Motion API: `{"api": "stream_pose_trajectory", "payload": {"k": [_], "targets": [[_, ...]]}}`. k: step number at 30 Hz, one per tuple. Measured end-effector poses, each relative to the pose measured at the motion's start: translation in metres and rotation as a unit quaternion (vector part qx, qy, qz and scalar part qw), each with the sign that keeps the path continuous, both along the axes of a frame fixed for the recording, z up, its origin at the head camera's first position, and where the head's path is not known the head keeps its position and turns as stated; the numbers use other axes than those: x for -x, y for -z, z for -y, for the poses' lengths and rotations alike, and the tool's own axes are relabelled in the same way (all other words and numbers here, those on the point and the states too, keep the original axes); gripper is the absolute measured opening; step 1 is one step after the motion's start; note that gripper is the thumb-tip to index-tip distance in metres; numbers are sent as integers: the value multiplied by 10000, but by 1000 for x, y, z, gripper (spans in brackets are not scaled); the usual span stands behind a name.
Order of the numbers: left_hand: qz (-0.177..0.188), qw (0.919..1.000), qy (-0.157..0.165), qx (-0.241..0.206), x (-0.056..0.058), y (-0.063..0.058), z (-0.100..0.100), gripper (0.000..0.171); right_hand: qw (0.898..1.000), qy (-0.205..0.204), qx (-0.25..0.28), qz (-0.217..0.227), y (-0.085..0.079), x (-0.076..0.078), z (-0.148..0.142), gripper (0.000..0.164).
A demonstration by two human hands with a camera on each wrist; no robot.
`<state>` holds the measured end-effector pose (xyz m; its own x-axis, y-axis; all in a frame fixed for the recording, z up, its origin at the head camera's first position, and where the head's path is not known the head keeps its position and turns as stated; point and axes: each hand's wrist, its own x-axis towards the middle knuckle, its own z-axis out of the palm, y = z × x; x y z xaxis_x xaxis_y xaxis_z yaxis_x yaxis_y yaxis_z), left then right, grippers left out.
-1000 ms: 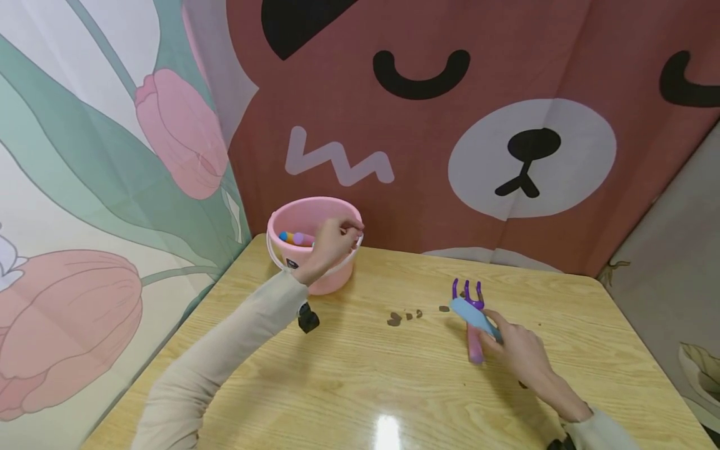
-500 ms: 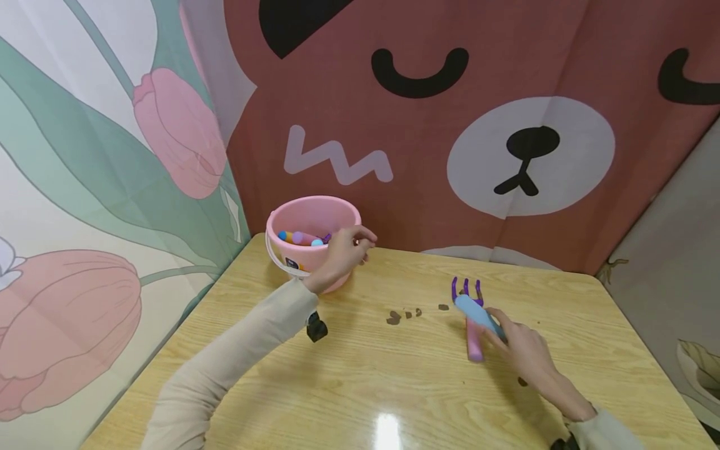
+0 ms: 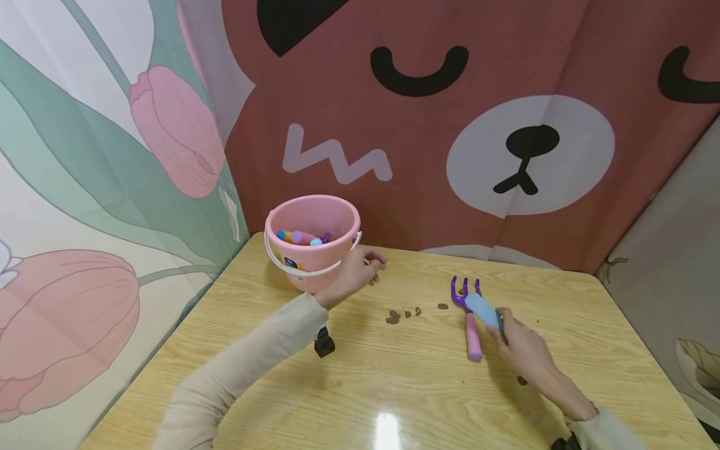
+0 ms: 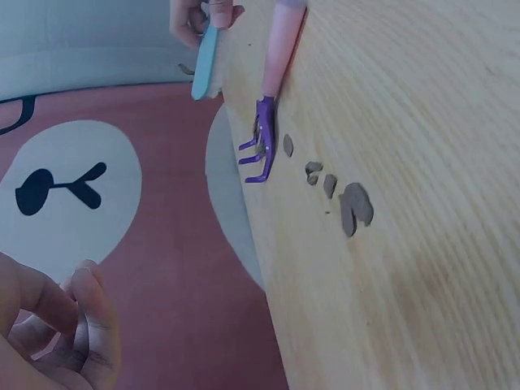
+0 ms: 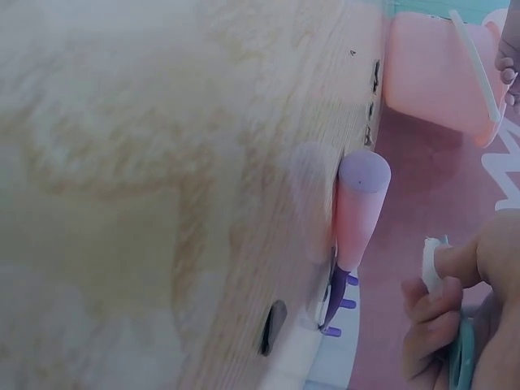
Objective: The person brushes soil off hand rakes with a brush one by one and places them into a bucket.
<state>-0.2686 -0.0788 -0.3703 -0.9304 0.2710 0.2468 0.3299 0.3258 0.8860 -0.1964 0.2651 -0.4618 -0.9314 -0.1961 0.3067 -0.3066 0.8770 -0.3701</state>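
Observation:
My right hand [image 3: 524, 351] grips a light-blue brush [image 3: 481, 310] with pale bristles, held above the table. In the head view the brush overlaps a toy hand rake [image 3: 474, 337] with a pink handle and purple tines, which lies on the wood. A few brown crumbs sit at the tines. My left hand [image 3: 357, 274] is in the air just in front of the pink bucket [image 3: 298, 250], fingers loosely bent and holding nothing. In the left wrist view its fingers [image 4: 99, 325] show at the lower left.
Inside the bucket lie several tool handles [image 3: 304, 238], coloured blue, orange and purple-pink. Brown crumbs [image 3: 393, 317] are scattered mid-table, with another dark bit [image 3: 522, 380] under the right forearm. A printed cloth backdrop [image 3: 405, 200] rises behind the table's far edge.
My left hand has come away from the bucket's rim, moving right and toward me, and the white bucket handle hangs down in front. The brush has shifted slightly right, uncovering more of the rake.

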Motion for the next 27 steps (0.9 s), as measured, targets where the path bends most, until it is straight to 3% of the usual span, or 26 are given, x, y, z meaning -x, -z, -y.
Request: {"api": "stream_pose_trajectory", "payload": {"k": [10, 22, 27], "targets": [[247, 9995, 201, 67, -1, 16, -7, 17, 9999, 50, -59, -69, 2, 2, -2, 52], [356, 9994, 16, 6, -4, 42, -25, 17, 9996, 215, 19, -182, 1, 0, -3, 52], [252, 9994, -99, 212, -5, 49, -33, 15, 9994, 296, 95, -164, 0, 1, -3, 50]]}}
